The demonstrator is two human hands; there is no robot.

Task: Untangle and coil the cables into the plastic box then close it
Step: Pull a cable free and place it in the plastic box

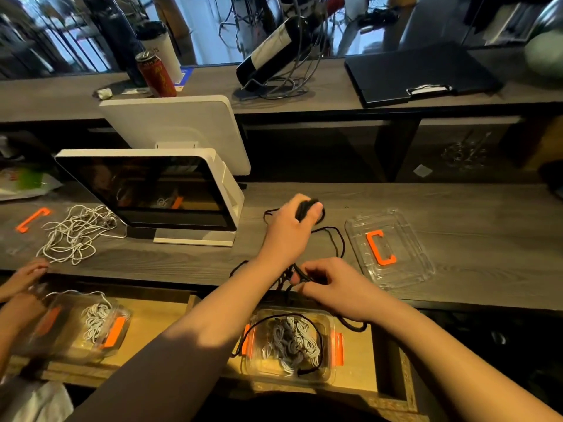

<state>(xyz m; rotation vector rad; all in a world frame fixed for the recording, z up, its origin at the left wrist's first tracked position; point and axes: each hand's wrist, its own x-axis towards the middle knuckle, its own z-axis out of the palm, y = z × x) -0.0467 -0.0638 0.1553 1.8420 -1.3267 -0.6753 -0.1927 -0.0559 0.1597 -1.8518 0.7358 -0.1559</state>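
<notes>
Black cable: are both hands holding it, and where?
Yes. The left hand grips a wound bundle of the black cable; the right hand pinches a loose stretch of it at the counter's near edge.

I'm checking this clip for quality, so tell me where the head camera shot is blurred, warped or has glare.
Head view: the left hand winding the black cable is motion-blurred; the wide lens bows the counter edges; the monitor screen shows reflections; warm light falls on the plastic box, with shadow across the left forearm.
</notes>
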